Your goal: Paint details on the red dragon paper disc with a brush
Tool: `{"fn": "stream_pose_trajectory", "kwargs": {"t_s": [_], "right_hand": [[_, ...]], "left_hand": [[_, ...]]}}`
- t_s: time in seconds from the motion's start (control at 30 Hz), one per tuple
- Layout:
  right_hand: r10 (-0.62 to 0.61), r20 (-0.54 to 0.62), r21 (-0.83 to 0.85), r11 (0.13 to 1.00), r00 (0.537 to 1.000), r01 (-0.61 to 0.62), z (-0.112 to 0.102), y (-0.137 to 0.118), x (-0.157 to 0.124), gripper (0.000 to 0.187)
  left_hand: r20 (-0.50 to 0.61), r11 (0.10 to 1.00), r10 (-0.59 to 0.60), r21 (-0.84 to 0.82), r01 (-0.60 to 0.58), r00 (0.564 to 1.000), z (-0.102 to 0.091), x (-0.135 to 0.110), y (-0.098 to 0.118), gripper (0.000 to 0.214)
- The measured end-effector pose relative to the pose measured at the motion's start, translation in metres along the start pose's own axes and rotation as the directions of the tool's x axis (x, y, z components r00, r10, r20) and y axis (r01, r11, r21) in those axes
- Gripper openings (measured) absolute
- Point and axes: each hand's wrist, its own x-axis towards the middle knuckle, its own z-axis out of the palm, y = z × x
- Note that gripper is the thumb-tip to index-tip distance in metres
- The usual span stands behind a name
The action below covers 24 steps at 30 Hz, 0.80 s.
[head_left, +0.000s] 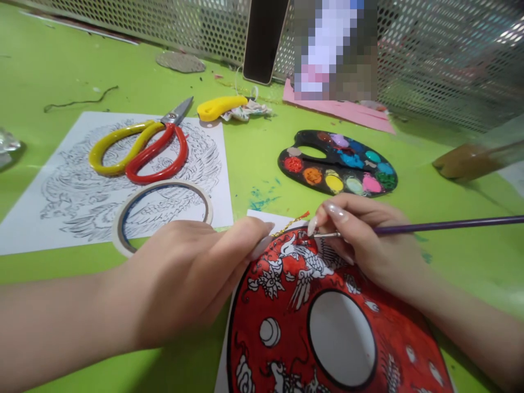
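Near the close edge of the surface (254, 158), right of its middle, lies a round red design (292, 333) on white paper, its painted ground streaky, its black-outlined birds and curls bare white around a plain central circle. The left hand (184, 278) is at its upper left rim, the grip drawn together, apparently on the end of a twisted gold cord (290, 224) with a frayed orange tip. The right hand (385, 256) has its grip clamped on a slim paintbrush (450, 222), glossy purple in the handle and silvery at the ferrule, its tip at the design's upper rim.

Beyond the right hand sits a black kidney-shaped palette (336, 161), its wells thick with wet-looking paint. Toward the left edge, a white sheet (82, 185) of fine black line work carries metal scissors (153, 150) with one yellow and one red loop; a tape roll (119, 226), pale outside and blue within, overlaps its lower edge. Along the far edge stand a perforated metal screen (184, 27) and a dark, smooth phone (265, 41) leaning on it. Near the right edge is a clear container (470, 158) of brown liquid.
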Motion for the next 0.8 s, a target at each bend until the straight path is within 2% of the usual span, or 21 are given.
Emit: {"fn": "stream_pose_trajectory", "kwargs": {"t_s": [0.17,0.33,0.5,0.8], "right_hand": [[0.015,0.005,0.025,1.0,1.0,-0.015,-0.0011,0.0032,-0.0005,0.025],[0.015,0.008,0.033,0.999,1.0,-0.015,-0.0017,0.0032,0.0001,0.022],[0.025,0.015,0.046,0.999,1.0,-0.025,-0.0009,0.0036,-0.0003,0.021],[-0.001,0.072,0.093,0.996,0.997,-0.006,-0.0023,0.0093,-0.0002,0.018]], "left_hand": [[0.02,1.0,0.008,-0.012,-0.007,1.0,0.0006,0.0014,0.0003,0.017],[-0.028,1.0,0.007,0.011,-0.006,1.0,0.0029,0.0009,0.002,0.016],[-0.031,1.0,0.001,0.02,-0.001,1.0,0.0035,0.0009,0.0018,0.017],[-0.019,0.999,0.03,0.025,-0.03,0.999,0.0016,0.0029,0.0002,0.015]]}}
